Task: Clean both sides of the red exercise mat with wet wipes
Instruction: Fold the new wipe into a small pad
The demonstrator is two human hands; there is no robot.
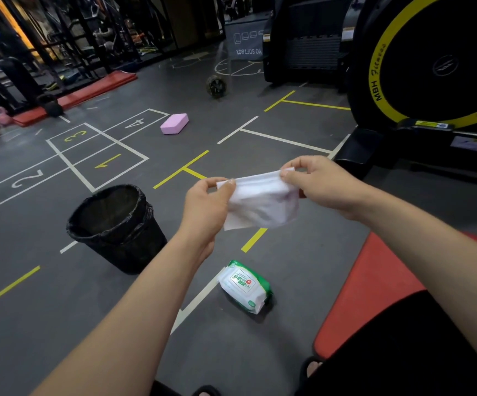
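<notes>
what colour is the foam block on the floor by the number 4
The foam block is pink, seen in the head view.

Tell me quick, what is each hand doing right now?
Left hand: fingers pinch the left edge of the white wet wipe.
Right hand: fingers pinch the wipe's right edge, stretching it open.

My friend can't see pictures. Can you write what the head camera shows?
Two bare hands, left hand and right hand, stretch a white wet wipe above a grey gym floor. Below lie the wipes pack, a black bin to the left, and the red exercise mat to the right.
</notes>
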